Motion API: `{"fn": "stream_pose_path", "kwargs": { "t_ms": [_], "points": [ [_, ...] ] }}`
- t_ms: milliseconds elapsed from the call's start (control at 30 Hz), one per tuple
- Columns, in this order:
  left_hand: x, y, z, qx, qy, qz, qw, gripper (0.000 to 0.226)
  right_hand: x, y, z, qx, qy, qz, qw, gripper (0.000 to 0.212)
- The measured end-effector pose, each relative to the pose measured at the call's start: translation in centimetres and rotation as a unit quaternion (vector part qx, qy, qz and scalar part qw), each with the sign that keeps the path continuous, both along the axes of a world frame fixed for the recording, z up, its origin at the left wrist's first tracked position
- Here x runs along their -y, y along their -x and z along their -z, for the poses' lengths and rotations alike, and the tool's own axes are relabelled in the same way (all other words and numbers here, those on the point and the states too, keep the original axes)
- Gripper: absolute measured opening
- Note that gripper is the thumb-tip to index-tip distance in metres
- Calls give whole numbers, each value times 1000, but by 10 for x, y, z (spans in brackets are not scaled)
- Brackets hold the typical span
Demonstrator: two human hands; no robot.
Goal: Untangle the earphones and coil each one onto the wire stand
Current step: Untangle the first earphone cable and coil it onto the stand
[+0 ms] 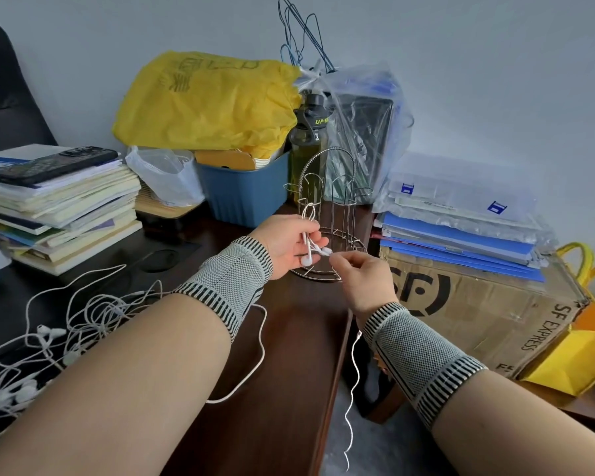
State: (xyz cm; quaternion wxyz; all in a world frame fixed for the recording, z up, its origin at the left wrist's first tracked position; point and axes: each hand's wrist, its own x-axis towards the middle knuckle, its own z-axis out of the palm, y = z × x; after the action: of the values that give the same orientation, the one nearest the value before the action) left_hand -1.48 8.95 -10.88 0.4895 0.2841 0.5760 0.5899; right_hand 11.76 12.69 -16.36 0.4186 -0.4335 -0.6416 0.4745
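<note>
A silver wire stand [331, 214] stands upright on the dark wooden desk [289, 355], near its right edge. My left hand [285, 243] grips a folded bunch of white earphone cord with its two earbuds [311, 255] just in front of the stand's base. My right hand [364, 280] pinches the same cord beside the earbuds. The cord's loose end [352, 389] hangs down below my right wrist, past the desk edge. A tangled pile of several white earphones [59, 338] lies at the lower left of the desk.
A stack of books with a phone [54, 164] on top sits at the left. Behind the stand are a blue bin [244, 194], a yellow bag, a dark bottle [308, 146] and plastic bags. A cardboard box [478, 304] with folders stands to the right.
</note>
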Motion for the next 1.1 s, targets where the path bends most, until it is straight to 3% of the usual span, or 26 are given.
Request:
{"fn": "stream_pose_path", "kwargs": {
  "t_ms": [100, 200, 300, 400, 567, 767, 1000, 1100],
  "points": [
    [1, 0, 1, 75, -13, -16, 997, 3, 1, 3, 5, -47, 26, -22, 998, 7],
    [2, -2, 1, 90, -15, -27, 995, 4, 6, 3, 4, -64, -52, -41, 996, 20],
    [3, -1, 1, 40, -19, -7, 999, 9, 9, 2, 2, -36, -153, -51, 986, 32],
    [7, -1, 2, -49, 4, 25, 998, 12, 8, -1, 4, 22, -188, -55, 980, 24],
    [10, 9, 8, -147, 32, 23, 988, 11, 3, -5, 6, 68, -177, -10, 982, 15],
    [1, 14, 8, -184, -17, -58, 981, 56, 5, -7, 3, 101, -173, -7, 980, 14],
    [-7, 7, 5, -97, -25, -36, 994, 49, 4, -15, 1, 125, -144, -1, 982, 16],
    [-4, 6, 5, -113, -16, -36, 993, 43, 5, -20, -3, 126, -154, -2, 980, 17]
  ]
}}
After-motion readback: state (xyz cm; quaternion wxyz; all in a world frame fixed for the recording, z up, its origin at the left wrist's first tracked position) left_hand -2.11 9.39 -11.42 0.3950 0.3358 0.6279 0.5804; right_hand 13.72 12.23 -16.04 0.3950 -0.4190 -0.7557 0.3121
